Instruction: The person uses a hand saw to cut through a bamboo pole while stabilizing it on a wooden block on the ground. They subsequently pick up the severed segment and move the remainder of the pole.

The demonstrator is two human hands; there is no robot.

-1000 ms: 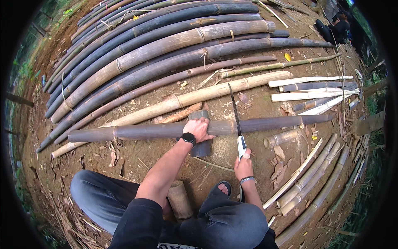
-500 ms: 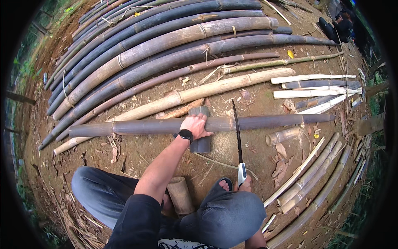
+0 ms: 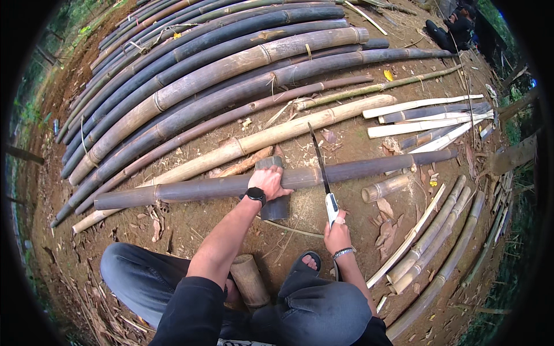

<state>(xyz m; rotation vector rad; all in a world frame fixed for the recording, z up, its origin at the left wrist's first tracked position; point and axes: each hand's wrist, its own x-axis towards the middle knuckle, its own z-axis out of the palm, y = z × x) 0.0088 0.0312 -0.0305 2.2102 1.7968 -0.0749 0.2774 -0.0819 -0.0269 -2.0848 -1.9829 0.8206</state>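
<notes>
A long dark bamboo pole (image 3: 375, 166) lies across the ground in front of me, resting on a short dark bamboo block (image 3: 275, 206). My left hand (image 3: 269, 181), with a black watch on the wrist, presses down on the pole above the block. My right hand (image 3: 337, 232), with a bracelet on the wrist, grips the white handle of a hand saw (image 3: 319, 162). The saw blade lies across the pole just right of my left hand, its tip pointing away from me.
Many long bamboo poles (image 3: 219, 69) lie side by side beyond the one I hold. Split pale strips (image 3: 424, 124) lie at the right, more poles (image 3: 438, 248) at the lower right. A short cut piece (image 3: 385, 187) and a stump (image 3: 249, 281) lie by my sandalled foot (image 3: 304, 264).
The saw has slid forward across the pole after being drawn back toward me half a second ago. My left hand stays on the pole.
</notes>
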